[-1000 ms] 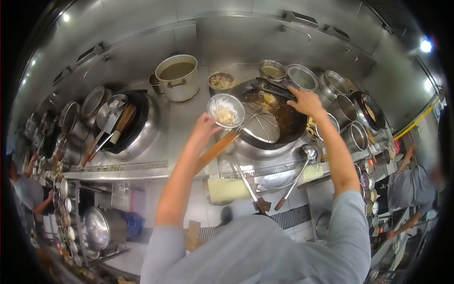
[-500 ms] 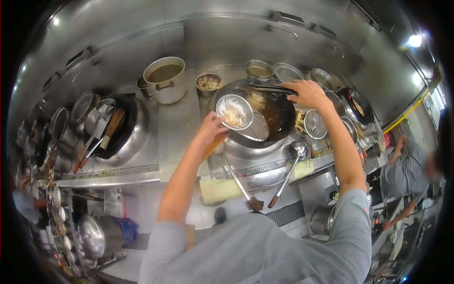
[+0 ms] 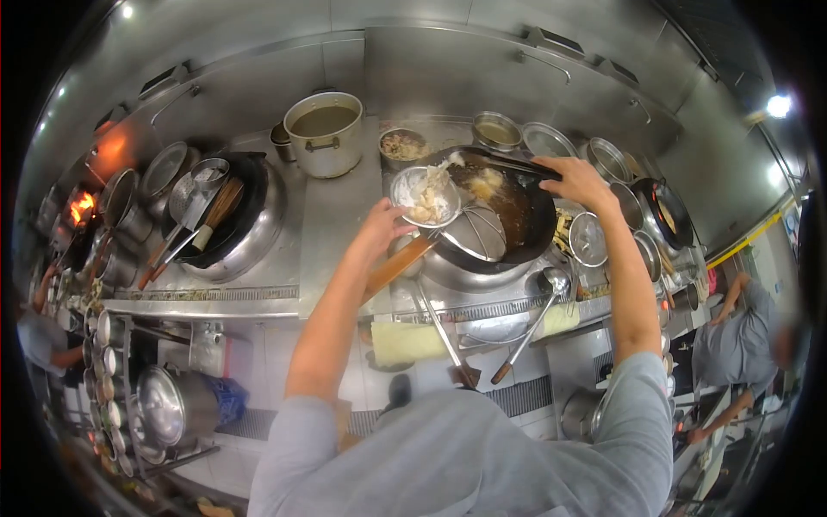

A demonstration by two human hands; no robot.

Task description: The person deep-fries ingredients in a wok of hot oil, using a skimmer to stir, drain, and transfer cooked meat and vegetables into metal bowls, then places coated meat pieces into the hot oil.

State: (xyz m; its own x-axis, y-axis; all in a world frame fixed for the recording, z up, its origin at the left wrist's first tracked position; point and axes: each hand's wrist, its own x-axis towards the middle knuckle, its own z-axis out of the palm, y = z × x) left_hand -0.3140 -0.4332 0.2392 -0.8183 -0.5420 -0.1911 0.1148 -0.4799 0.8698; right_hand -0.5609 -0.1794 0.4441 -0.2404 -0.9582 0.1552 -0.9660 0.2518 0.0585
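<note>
My left hand (image 3: 385,226) grips the rim of a metal bowl (image 3: 413,214) holding pale floured pieces, over the left edge of a dark wok (image 3: 538,226). In my right hand (image 3: 577,180) are dark tongs (image 3: 508,164), pointing left across the wok. Their tips are at a whitish coated piece (image 3: 438,179) above the bowl. Pale food (image 3: 484,183) sits in brown oil in the wok. A wire strainer (image 3: 476,234) rests at the wok's near side, its wooden handle (image 3: 401,265) passing below the bowl.
A large pot (image 3: 325,142) and a bowl of chopped food (image 3: 402,146) stand behind. Ladles (image 3: 554,280) lean at the front edge beside a yellow cloth (image 3: 405,342). Another wok (image 3: 250,241) is left. Flames (image 3: 82,208) burn far left. One person (image 3: 736,336) is right, another (image 3: 43,340) left.
The tong tips have moved from the wok to above the bowl, where a coated piece is now raised. The view has shifted slightly. Flames have appeared at far left.
</note>
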